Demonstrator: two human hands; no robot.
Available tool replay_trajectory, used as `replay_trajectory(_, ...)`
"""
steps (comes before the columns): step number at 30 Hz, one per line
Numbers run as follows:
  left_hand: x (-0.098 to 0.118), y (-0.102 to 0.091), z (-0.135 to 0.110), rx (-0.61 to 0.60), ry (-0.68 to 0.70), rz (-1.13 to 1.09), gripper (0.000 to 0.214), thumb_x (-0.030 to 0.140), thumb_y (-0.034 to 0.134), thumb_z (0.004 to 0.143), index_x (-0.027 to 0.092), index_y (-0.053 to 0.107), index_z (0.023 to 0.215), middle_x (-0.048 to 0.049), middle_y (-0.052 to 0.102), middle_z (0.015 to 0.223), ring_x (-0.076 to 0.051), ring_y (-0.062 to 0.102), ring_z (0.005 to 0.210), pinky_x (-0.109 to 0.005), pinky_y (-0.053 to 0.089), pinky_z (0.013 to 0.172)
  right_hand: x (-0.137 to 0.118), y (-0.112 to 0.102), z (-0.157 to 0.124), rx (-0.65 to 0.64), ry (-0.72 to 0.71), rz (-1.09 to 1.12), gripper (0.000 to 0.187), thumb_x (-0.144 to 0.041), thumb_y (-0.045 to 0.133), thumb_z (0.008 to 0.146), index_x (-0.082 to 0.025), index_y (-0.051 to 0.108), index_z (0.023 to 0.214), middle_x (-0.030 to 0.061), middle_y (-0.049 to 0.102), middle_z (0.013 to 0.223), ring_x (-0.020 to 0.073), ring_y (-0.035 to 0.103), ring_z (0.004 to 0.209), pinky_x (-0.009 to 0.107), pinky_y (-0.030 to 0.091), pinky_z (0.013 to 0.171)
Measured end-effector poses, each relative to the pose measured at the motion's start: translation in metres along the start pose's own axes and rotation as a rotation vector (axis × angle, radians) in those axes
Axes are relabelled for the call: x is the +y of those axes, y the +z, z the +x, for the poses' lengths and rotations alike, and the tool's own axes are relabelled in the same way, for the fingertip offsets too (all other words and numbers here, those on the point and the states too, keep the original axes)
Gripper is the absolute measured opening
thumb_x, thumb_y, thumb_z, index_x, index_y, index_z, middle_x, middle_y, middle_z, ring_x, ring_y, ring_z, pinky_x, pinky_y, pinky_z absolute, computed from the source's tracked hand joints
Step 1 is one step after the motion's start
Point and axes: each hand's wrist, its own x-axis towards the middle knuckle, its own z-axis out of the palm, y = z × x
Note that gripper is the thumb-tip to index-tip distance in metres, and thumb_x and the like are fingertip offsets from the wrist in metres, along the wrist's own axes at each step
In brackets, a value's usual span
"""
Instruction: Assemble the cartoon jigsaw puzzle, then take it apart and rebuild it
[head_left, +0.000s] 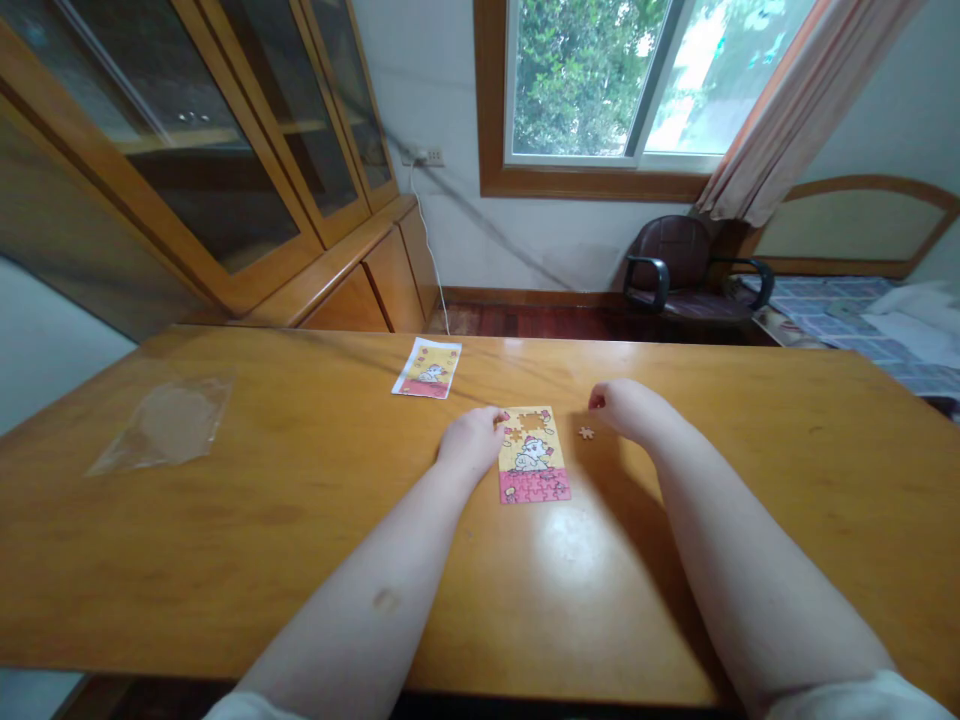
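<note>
A partly assembled jigsaw puzzle lies on the table, showing a white cartoon animal on yellow above a pink band. Gaps in its upper part let the wood show through. My left hand rests at the puzzle's upper left edge, its fingers curled together against it. To the right of the puzzle, my right hand hangs just over the table with thumb and fingers pinched; anything between them is too small to make out. Below those fingertips lies one loose puzzle piece, face colour unclear.
A picture card with the same design lies beyond my left hand. At the left of the wooden table is a clear plastic bag. A glass-door cabinet stands behind; an armchair is past the far edge.
</note>
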Motion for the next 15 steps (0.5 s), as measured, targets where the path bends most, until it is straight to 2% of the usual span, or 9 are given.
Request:
replay_trajectory(2,-0.002,0.000,0.000,0.016,0.004,-0.005,0.026,0.030,0.051,0.085,0.028,0.066,0.106,-0.0042,0.071,0.102,-0.022,0.065,0.093,-0.030,0.049,0.078,0.007,0.000,0.002,-0.088,0.046,-0.089,0.009,-0.019,0.065,0.068,-0.019,0.073,0.071,0.0088,0.070,0.073,0.0196,0.062,0.064,0.027,0.041,0.056)
replay_trajectory(5,-0.003,0.000,0.001,0.033,0.009,-0.017,0.024,0.029,0.051,0.085,0.029,0.066,0.103,-0.0030,0.072,0.097,-0.022,0.065,0.089,-0.031,0.049,0.075,0.007,0.008,0.003,-0.183,0.009,-0.087,0.012,-0.019,0.071,0.061,-0.021,0.073,0.073,0.0072,0.071,0.075,0.0194,0.062,0.064,0.027,0.041,0.055)
replay_trajectory(8,-0.003,-0.001,0.001,0.033,0.003,-0.026,0.024,0.029,0.050,0.085,0.029,0.067,0.102,-0.0030,0.071,0.097,-0.021,0.065,0.089,-0.030,0.049,0.075,0.004,0.012,0.003,-0.212,-0.031,-0.020,0.019,-0.018,0.075,0.056,-0.023,0.072,0.074,0.0039,0.071,0.075,0.0181,0.062,0.063,0.026,0.041,0.056)
replay_trajectory(15,-0.001,-0.002,0.000,0.015,-0.006,-0.026,0.024,0.029,0.050,0.085,0.027,0.067,0.103,-0.0037,0.071,0.098,-0.021,0.065,0.088,-0.029,0.048,0.074,0.001,0.012,-0.002,-0.289,-0.086,0.047,0.009,-0.020,0.073,0.057,-0.022,0.069,0.065,0.0015,0.068,0.066,0.0169,0.060,0.060,0.024,0.038,0.052)
